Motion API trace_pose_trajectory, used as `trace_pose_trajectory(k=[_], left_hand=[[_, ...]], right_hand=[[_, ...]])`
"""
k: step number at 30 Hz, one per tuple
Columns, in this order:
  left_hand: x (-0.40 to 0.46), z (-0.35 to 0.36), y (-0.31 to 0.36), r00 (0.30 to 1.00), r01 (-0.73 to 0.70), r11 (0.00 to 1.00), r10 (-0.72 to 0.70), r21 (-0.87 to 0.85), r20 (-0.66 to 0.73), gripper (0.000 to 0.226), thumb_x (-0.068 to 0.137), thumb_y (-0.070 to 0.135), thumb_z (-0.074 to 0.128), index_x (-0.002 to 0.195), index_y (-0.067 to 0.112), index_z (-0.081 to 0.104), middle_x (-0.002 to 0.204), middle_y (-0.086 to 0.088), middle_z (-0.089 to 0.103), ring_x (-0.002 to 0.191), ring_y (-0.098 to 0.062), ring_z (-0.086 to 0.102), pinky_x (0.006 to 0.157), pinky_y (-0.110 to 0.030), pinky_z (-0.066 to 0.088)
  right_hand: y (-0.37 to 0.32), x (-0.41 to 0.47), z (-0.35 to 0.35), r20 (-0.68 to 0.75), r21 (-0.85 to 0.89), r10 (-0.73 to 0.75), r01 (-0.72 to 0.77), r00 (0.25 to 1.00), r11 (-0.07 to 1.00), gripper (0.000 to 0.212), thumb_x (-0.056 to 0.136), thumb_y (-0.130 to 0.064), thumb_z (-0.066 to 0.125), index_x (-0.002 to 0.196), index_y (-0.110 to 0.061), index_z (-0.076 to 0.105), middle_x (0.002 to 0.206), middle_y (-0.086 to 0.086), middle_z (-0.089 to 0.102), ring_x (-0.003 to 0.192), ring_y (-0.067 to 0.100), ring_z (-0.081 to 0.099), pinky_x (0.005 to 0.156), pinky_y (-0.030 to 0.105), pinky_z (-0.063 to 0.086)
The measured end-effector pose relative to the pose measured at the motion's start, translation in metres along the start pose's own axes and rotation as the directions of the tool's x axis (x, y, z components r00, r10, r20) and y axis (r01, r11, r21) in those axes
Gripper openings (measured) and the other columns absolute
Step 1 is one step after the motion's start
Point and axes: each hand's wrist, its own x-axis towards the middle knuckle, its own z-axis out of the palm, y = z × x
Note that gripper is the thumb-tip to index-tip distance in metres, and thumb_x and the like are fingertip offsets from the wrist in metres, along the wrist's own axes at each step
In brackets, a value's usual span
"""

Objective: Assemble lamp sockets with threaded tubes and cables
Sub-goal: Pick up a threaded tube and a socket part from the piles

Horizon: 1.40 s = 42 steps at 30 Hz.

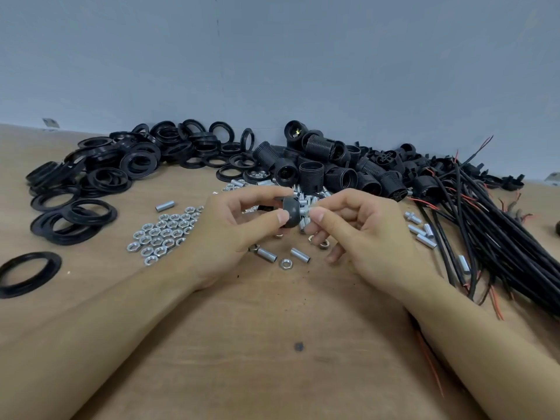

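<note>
Threading appears under way: the left hand (242,225) grips a rounded black plastic socket cap (291,214) above the wooden table (272,344), while the right hand (357,231) pinches a short silver threaded tube (304,211) at its centre hole. Next, probably steady twisting, kept square.

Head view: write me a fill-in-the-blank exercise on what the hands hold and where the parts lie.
1. The left hand grips a rounded black plastic socket cap, while the right hand pinches a short silver threaded metal ____ at it.
2. The bundle of black cables lies on the person's ____ side.
3. The heap of flat black plastic rings lies on the person's ____ side.
4. The cluster of silver hex ____ lies beside the left wrist.

Missing words: tube; right; left; nuts
</note>
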Motion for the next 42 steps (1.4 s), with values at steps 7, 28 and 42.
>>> trace_pose_trajectory(k=[7, 28, 42], left_hand=[[-0.005, -0.001, 0.003, 0.996, -0.056, 0.998, 0.058, -0.032, 0.068, 0.035, 0.076, 0.003, 0.073, 0.108, 0.017, 0.075, 0.11, -0.008, 0.074, 0.098, -0.025, 0.07, 0.087, -0.036, 0.058], [-0.002, 0.001, 0.007, 1.0, -0.015, 1.0, 0.015, 0.002, -0.018, 0.04, 0.073, 0.01, 0.075, 0.112, 0.012, 0.072, 0.105, -0.01, 0.076, 0.095, -0.027, 0.073, 0.091, -0.045, 0.058], [-0.004, 0.007, 0.007, 0.999, -0.028, 0.999, 0.029, -0.033, 0.015, 0.034, 0.074, 0.009, 0.074, 0.108, 0.013, 0.073, 0.104, -0.008, 0.076, 0.094, -0.025, 0.073, 0.081, -0.031, 0.058]], right_hand=[[0.0, -0.001, 0.006, -0.012, -0.13, 0.012, -0.013, 1.0, 0.991, 0.044, 0.101, -0.031, 0.051, 0.063, -0.01, 0.056, 0.048, 0.002, 0.055, 0.038, 0.009, 0.047, 0.039, 0.019, 0.039], [-0.004, -0.002, 0.004, 0.014, -0.188, -0.017, 0.019, 1.0, 0.982, 0.024, 0.099, -0.033, 0.053, 0.083, -0.015, 0.059, 0.071, 0.006, 0.066, 0.059, 0.017, 0.057, 0.055, 0.031, 0.047], [-0.006, -0.003, 0.002, 0.042, -0.087, 0.022, -0.019, 0.999, 0.996, 0.041, 0.1, -0.034, 0.052, 0.068, -0.009, 0.055, 0.06, 0.01, 0.064, 0.04, 0.002, 0.046, 0.044, 0.01, 0.036]])
